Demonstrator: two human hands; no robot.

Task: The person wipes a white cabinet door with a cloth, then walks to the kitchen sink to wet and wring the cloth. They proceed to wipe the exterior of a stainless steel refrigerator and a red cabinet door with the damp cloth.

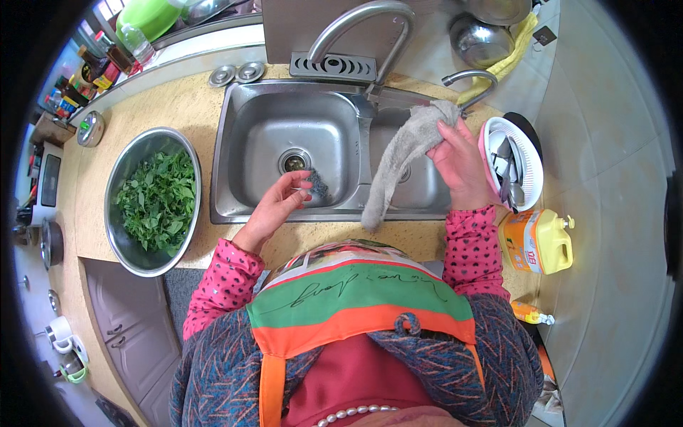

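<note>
Over the front edge of the left sink basin (260, 124), my left hand (276, 206) pinches a dark grey-green scouring pad (319, 186) between thumb and fingers. It hangs just beside the drain (294, 161). My right hand (461, 164) grips a damp-looking grey cloth (402, 153) at its upper end, above the right basin (425, 196). The cloth hangs in a long twisted strip, its lower end reaching the sink's front rim. Part of the right basin is hidden behind the cloth and hand.
Left of the sink stands a steel bowl (192, 213) of green leaves (156, 199). A curved faucet (363, 13) rises behind the basins. To the right are a white basket (528, 160) with cutlery and a yellow jug (548, 242). Two drain strainers (249, 72) lie at the back.
</note>
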